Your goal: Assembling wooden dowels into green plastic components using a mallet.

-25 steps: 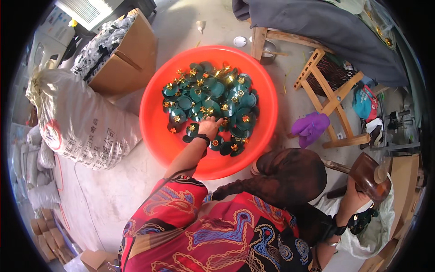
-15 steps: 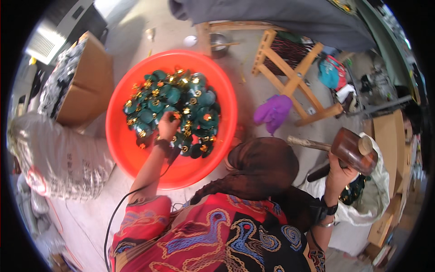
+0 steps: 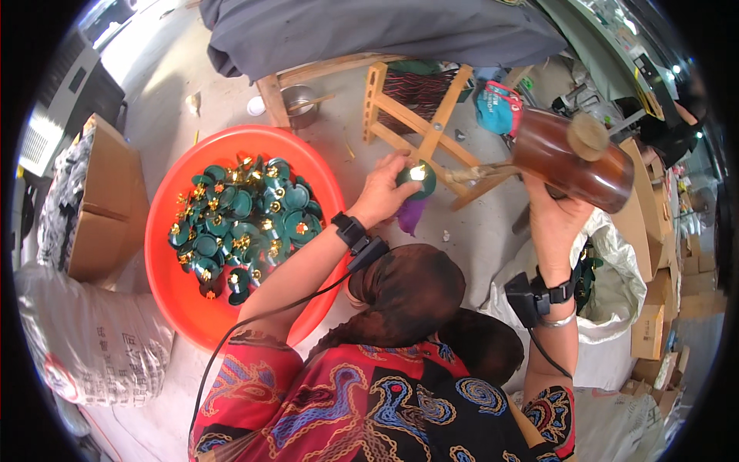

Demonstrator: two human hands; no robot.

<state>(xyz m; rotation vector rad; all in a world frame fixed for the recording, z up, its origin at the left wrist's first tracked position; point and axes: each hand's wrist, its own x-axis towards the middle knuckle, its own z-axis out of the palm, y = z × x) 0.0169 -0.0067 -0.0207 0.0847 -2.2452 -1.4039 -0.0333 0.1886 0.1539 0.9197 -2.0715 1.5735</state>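
My left hand (image 3: 385, 189), right of the tub, is closed on a round green disc with a shiny gold centre (image 3: 416, 175), pinched at its edge. On the right, my right hand (image 3: 556, 219) grips a glossy brown cylinder (image 3: 568, 158) from below, its fingers partly hidden behind it. A round tan knob (image 3: 588, 136) stands out from the cylinder's side, and a wooden stick (image 3: 485, 171) juts from its left end toward the disc. I cannot tell whether stick and disc touch. A red-orange tub (image 3: 163, 289) on the left holds several similar discs (image 3: 242, 204).
A white sack (image 3: 620, 312) with green pieces inside stands by my right forearm. Ahead are a wooden folding stand (image 3: 419, 127), a metal pot (image 3: 302, 115) and a purple cloth (image 3: 412, 215). A cardboard box (image 3: 112, 200) and a full plastic sack (image 3: 92, 339) lie left of the tub.
My left hand has left the tub and moved right with a green disc in it. My right hand has raised the brown cylinder, bringing its stick near the disc. The view has shifted right.
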